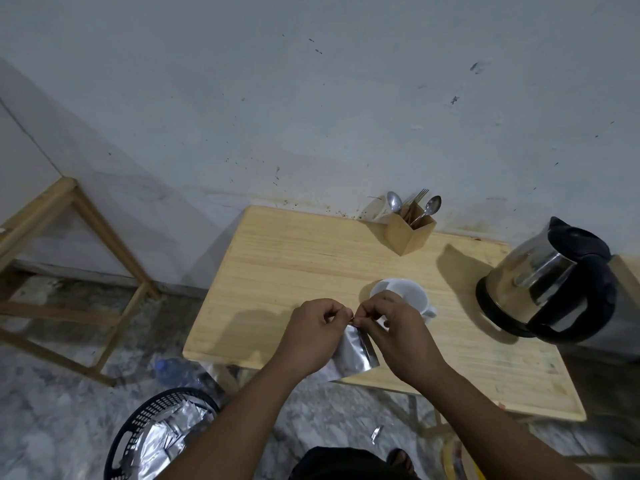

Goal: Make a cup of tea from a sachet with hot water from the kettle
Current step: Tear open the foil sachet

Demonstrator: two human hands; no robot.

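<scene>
A silver foil sachet (356,353) hangs over the table's near edge, pinched at its top edge by both hands. My left hand (313,332) grips the top left corner and my right hand (394,329) grips the top right, fingertips almost touching. Just behind my right hand stands a white cup (405,294), upright, with nothing visible inside; its handle points to the right. A steel kettle (547,282) with a black handle and lid sits on its base at the table's right side.
A wooden holder (410,232) with spoons and a fork stands at the back of the wooden table (294,268). A black basket (156,434) with several foil wrappers sits on the floor at lower left, next to a plastic bottle (176,370). A wooden frame (69,258) stands at left.
</scene>
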